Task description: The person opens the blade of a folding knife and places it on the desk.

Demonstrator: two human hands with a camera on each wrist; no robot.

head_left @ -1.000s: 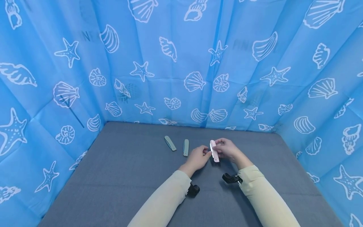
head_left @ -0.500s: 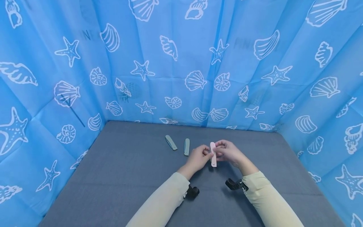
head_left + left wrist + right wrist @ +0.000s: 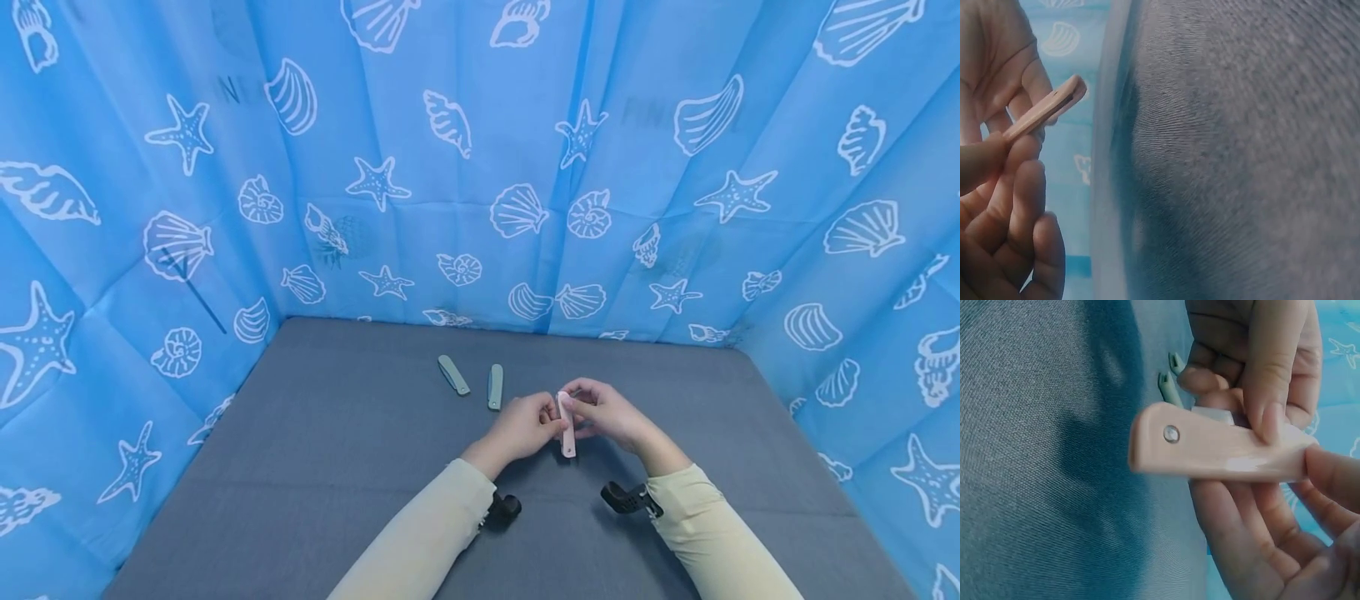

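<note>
Pink folding knife (image 3: 567, 432) is pinched by both left hand (image 3: 522, 427) and right hand (image 3: 611, 415) above the grey table (image 3: 315, 467), and we'd guess slack fingers on its glossy handle (image 3: 1222, 450) could drop it.

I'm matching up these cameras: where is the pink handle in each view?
Head: pink handle, right of centre, below mid-height, between the left hand and right hand.
Left wrist: upper left, slanting up to the right.
Right wrist: large, across the middle and right, rivet toward the left.
Shared landmark: the blue curtain.
</note>
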